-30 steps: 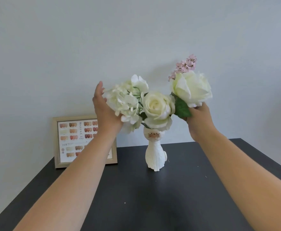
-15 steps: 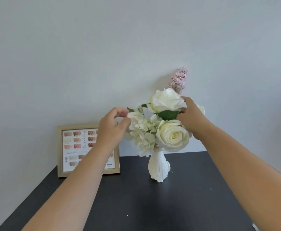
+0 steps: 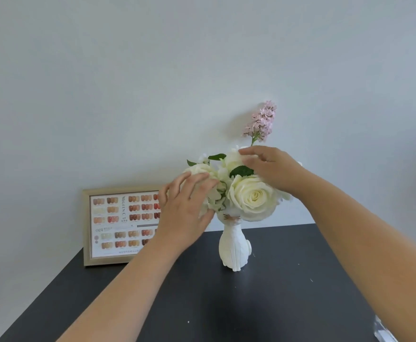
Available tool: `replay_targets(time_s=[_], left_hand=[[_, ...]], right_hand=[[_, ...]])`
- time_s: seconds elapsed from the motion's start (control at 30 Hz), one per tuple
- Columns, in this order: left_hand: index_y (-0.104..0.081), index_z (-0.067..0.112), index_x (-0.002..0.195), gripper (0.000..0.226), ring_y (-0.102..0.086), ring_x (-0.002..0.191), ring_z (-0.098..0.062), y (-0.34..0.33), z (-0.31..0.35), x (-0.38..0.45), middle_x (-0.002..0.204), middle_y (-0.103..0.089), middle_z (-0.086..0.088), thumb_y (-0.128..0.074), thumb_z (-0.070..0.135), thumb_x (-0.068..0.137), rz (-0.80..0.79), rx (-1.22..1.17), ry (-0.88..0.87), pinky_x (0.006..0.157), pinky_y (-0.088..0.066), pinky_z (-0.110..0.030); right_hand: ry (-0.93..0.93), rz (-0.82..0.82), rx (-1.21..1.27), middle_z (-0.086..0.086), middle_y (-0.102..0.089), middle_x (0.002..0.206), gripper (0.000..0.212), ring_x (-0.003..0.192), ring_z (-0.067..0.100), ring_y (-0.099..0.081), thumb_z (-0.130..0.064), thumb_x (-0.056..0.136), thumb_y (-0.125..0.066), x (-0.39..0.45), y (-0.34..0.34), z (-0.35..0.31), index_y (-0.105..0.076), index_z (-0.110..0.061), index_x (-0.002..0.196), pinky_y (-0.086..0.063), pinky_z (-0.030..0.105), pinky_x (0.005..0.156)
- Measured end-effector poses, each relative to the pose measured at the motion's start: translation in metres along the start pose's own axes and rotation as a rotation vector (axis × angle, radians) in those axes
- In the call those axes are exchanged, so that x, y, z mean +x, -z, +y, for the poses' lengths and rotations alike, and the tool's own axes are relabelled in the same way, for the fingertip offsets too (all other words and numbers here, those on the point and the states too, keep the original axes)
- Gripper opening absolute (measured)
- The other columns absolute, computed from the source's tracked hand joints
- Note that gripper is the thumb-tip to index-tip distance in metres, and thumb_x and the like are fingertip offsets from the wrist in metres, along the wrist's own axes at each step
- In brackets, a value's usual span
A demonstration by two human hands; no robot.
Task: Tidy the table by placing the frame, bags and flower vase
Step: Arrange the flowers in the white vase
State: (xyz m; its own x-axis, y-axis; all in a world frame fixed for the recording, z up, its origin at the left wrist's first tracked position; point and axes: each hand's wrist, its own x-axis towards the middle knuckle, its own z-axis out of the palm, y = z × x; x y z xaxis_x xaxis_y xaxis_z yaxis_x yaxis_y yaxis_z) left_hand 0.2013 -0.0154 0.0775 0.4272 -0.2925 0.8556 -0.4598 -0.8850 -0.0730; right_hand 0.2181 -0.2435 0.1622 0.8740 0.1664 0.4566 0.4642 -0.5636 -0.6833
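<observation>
Looks like a home or small salon corner. Plain pale wall (image 3: 128,70), dark matte table (image 3: 226,312) pushed against it. Wooden frame (image 3: 86,228) leaning on the wall, holding a nail-colour swatch chart. White cat-shaped vase (image 3: 234,245) with cream roses (image 3: 252,197) and a pink sprig (image 3: 262,120). Decorative, not industrial.

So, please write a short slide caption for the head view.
Both hands, left and right, arrange white flowers in a cat-shaped vase beside a frame.

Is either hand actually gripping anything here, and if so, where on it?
Neither hand closes on anything. The left hand and right hand rest spread, open fingers on the flowers in the cat vase.
</observation>
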Motion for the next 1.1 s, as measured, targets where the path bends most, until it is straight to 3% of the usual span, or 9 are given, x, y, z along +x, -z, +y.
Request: replay_targets(time_s=[0.23, 0.3, 0.4, 0.47, 0.57, 0.67, 0.77, 0.87, 1.1], left_hand=[[-0.068, 0.030, 0.111, 0.039, -0.057, 0.112, -0.021, 0.001, 0.008, 0.034, 0.111, -0.067, 0.010, -0.076, 0.022, 0.073, -0.105, -0.022, 0.001, 0.097, -0.025, -0.044], [-0.071, 0.027, 0.110, 0.035, -0.059, 0.111, -0.022, 0.000, 0.009, 0.031, 0.112, -0.068, 0.008, -0.073, 0.023, 0.075, -0.107, -0.057, -0.015, 0.096, -0.026, -0.043], [-0.069, 0.032, 0.113, 0.029, -0.055, 0.115, -0.015, 0.007, 0.007, 0.024, 0.120, -0.063, 0.013, -0.056, 0.034, 0.087, -0.085, -0.229, 0.050, 0.096, -0.028, -0.039], [-0.068, 0.030, 0.117, 0.032, -0.053, 0.119, -0.011, 0.013, 0.008, 0.021, 0.124, -0.061, 0.014, -0.044, 0.033, 0.095, -0.078, -0.456, 0.111, 0.101, -0.035, -0.047], [-0.062, 0.020, 0.126, 0.038, -0.052, 0.125, -0.017, 0.021, 0.012, 0.016, 0.128, -0.060, 0.007, -0.037, 0.030, 0.100, 0.000, -0.678, 0.118, 0.100, -0.040, -0.052], [-0.052, 0.027, 0.134, 0.044, -0.044, 0.133, -0.015, 0.025, 0.022, 0.017, 0.139, -0.051, 0.008, -0.041, 0.049, 0.098, -0.007, -0.498, -0.057, 0.103, -0.034, -0.046], [-0.057, 0.031, 0.128, 0.044, -0.047, 0.126, -0.016, 0.018, 0.029, 0.019, 0.135, -0.053, 0.007, -0.055, 0.053, 0.090, -0.042, -0.265, -0.222, 0.100, -0.031, -0.041], [-0.070, 0.025, 0.112, 0.033, -0.054, 0.116, -0.023, 0.010, 0.022, 0.020, 0.123, -0.061, 0.004, -0.060, 0.045, 0.088, -0.038, -0.197, -0.188, 0.095, -0.035, -0.043], [-0.069, 0.031, 0.113, 0.034, -0.044, 0.126, -0.025, -0.010, 0.015, 0.015, 0.130, -0.056, 0.006, -0.056, 0.050, 0.088, -0.153, -0.144, -0.076, 0.099, -0.035, -0.051]], right_hand=[[0.006, -0.113, -0.142, 0.007, -0.071, 0.108, 0.040, 0.103, 0.025, -0.064, -0.049, 0.094, -0.047, 0.008, 0.004, -0.004, -0.071, -0.019, 0.106, -0.049, 0.043, 0.094], [0.031, -0.100, -0.124, -0.003, -0.071, 0.110, 0.036, 0.105, 0.018, -0.063, -0.050, 0.094, -0.047, 0.005, 0.013, 0.003, -0.071, -0.026, 0.109, -0.048, 0.040, 0.096], [0.045, 0.109, 0.094, -0.017, -0.063, 0.122, 0.027, 0.117, 0.006, -0.055, -0.043, 0.094, -0.050, 0.000, 0.035, 0.016, -0.065, -0.042, 0.116, -0.041, 0.030, 0.096], [-0.072, 0.165, 0.200, -0.011, -0.056, 0.132, 0.031, 0.121, 0.011, -0.050, -0.044, 0.091, -0.053, -0.006, 0.048, 0.030, -0.059, -0.044, 0.122, -0.038, 0.032, 0.089], [-0.304, 0.018, 0.258, -0.004, -0.048, 0.138, 0.057, 0.120, 0.020, -0.048, -0.060, 0.080, -0.060, -0.021, 0.046, 0.053, -0.041, -0.048, 0.132, -0.039, 0.044, 0.084], [-0.305, -0.065, 0.360, -0.008, -0.054, 0.127, 0.076, 0.108, 0.021, -0.060, -0.059, 0.066, -0.072, -0.032, 0.028, 0.065, -0.037, -0.049, 0.132, -0.053, 0.048, 0.078], [-0.191, 0.103, 0.403, 0.001, -0.060, 0.114, 0.062, 0.093, 0.024, -0.068, -0.034, 0.067, -0.081, -0.027, 0.014, 0.070, -0.052, -0.040, 0.121, -0.061, 0.045, 0.068], [-0.123, 0.233, 0.410, 0.002, -0.066, 0.103, 0.047, 0.090, 0.022, -0.068, -0.025, 0.070, -0.080, -0.016, 0.011, 0.068, -0.058, -0.037, 0.110, -0.060, 0.037, 0.065], [-0.090, 0.160, 0.282, -0.007, -0.063, 0.105, 0.046, 0.092, 0.013, -0.064, -0.036, 0.073, -0.076, 0.008, 0.012, 0.052, -0.053, -0.038, 0.112, -0.057, 0.031, 0.068]])
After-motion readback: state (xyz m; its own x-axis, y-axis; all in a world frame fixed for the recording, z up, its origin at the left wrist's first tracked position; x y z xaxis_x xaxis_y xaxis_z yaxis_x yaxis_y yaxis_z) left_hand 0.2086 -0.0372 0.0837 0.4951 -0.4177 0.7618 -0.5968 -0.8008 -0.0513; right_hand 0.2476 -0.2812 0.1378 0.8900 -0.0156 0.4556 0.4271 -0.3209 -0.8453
